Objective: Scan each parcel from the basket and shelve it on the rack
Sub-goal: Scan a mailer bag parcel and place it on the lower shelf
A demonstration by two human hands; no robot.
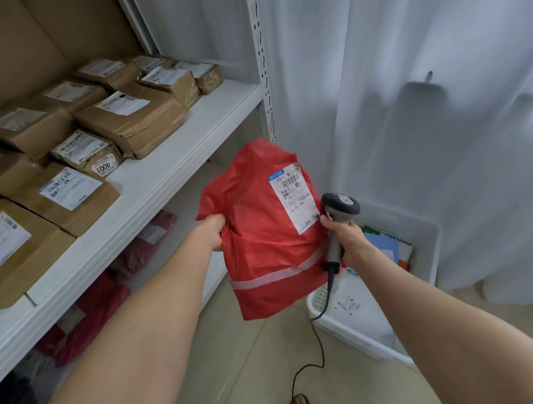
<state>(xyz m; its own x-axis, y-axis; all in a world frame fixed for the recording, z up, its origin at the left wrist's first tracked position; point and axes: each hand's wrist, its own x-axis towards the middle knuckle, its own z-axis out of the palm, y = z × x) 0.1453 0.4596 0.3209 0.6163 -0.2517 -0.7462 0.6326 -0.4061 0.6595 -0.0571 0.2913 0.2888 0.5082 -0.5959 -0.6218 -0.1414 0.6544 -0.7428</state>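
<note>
My left hand (210,232) grips the left edge of a red plastic parcel (257,232) and holds it up in front of the rack. Its white shipping label (295,200) faces me at the upper right. My right hand (346,241) grips a grey corded barcode scanner (339,211), whose head sits right beside the label's lower right corner. The white basket (423,226) stands on the floor below my right arm, with more parcels inside.
The white rack shelf (179,162) on the left carries several brown paper parcels (129,119) with labels. Red and pink bags (134,251) lie on the shelf below. A perforated upright post (262,66) rises behind the parcel. White curtains (406,76) hang at the right. The scanner cable (318,336) trails to the tiled floor.
</note>
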